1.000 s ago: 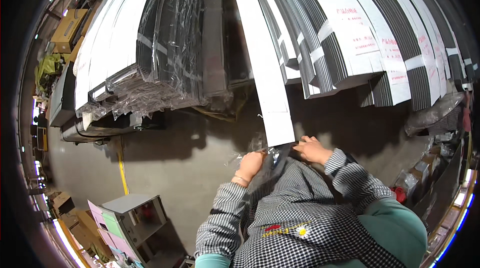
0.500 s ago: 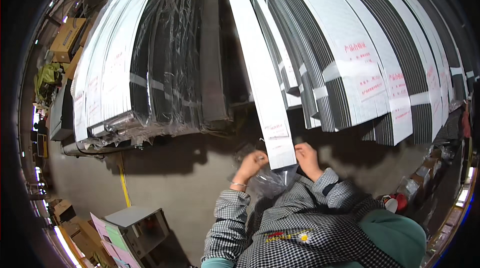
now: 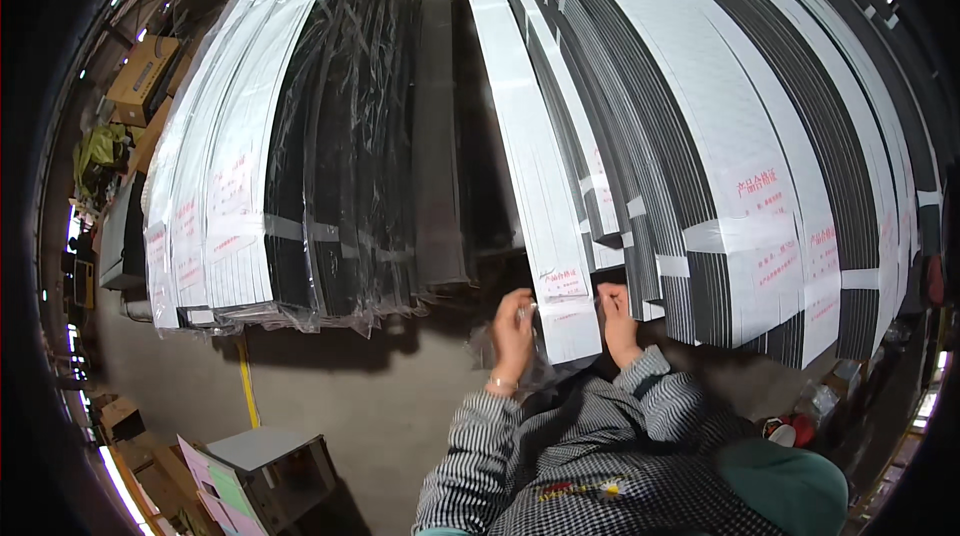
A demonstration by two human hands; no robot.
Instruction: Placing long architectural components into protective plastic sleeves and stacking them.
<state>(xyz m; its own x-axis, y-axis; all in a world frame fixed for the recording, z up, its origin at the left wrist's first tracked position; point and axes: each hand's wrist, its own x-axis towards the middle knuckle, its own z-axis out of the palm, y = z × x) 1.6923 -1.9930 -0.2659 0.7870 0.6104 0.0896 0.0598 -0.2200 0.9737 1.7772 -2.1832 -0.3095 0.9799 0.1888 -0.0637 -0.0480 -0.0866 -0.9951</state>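
Two edges of a long white strip [image 3: 530, 146] are covered: left hand [image 3: 513, 341] one side, right hand [image 3: 620, 326] the other, at its near end beside the banded stacks [image 3: 655, 136]. Fingers look curled in; can't tell what they're pinching. I'd keep the clear plastic [image 3: 541, 374] loose, edges level. Labels: red printing on white, strip and stacks alike.

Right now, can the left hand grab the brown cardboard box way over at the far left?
Probably not: the left hand is beside the long white strip, and the long, plastic-wrapped stack of white and black boards lies between it and the brown cardboard box, which looks far back.
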